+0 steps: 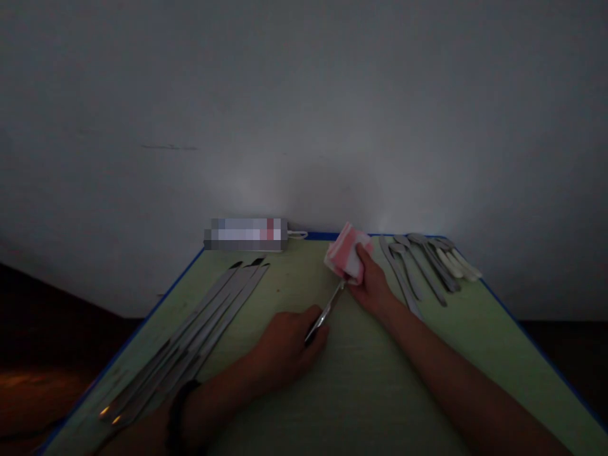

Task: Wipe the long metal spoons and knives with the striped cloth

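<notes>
My left hand [292,345], with a dark band on the wrist, is closed around a shiny, slim metal piece of cutlery [327,310] above the middle of the table. The cutlery slants up and away to a folded pink-and-white cloth [349,253]. That cloth is gripped in my right hand [373,285], wrapped about the cutlery's far end. Because the cloth hides this end, I cannot tell whether it is a spoon, fork or knife. Just right of my right hand lie several metal spoons [420,269], some with white handles [456,263].
Several long, flat metal knives [223,310] lie slantwise on the left of the pale green table [380,392]. A blurred-out box-like object [247,234] with a white cord loop [298,235] sits at the back edge. Behind the blue-edged table rises a grey wall [304,114].
</notes>
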Demonstrator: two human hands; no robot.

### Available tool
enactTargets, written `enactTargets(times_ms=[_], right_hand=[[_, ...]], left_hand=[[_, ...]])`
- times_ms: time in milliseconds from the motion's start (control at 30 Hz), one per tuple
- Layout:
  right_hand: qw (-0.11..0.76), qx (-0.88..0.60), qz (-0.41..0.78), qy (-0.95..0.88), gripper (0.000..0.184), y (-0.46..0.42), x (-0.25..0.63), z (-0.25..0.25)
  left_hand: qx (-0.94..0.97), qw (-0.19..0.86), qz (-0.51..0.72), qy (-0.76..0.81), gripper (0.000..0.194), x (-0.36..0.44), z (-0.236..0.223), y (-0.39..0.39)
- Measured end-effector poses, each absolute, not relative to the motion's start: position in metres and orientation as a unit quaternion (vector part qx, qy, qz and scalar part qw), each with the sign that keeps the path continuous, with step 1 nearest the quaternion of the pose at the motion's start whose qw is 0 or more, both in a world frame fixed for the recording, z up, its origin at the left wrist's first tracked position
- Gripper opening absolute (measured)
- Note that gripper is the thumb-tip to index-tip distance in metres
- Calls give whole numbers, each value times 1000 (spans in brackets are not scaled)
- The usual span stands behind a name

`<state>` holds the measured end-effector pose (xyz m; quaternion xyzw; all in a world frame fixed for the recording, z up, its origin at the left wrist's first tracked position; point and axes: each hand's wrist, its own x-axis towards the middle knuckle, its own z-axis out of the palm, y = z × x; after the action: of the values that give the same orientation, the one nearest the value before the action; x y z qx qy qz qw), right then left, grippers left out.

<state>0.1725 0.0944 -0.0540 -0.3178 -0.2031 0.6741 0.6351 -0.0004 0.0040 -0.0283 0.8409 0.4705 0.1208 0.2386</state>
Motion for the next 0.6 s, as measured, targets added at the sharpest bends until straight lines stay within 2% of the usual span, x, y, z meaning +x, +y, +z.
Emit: enactTargets(times_ms=[200, 333, 500, 600], right_hand=[[638, -322, 670, -200, 29, 96, 171, -57], [651, -318, 651, -226, 36, 92, 166, -56], [551, -373, 647, -371, 43, 83, 163, -56], [546, -371, 659, -361, 43, 82, 164, -55]], left_hand=[[844, 244, 114, 464, 18, 1, -26, 4], [826, 285, 117, 473, 22, 0, -24, 7], [812, 328, 142, 461, 26, -1, -24, 9], [813, 324, 137, 464, 29, -2, -25, 9]])
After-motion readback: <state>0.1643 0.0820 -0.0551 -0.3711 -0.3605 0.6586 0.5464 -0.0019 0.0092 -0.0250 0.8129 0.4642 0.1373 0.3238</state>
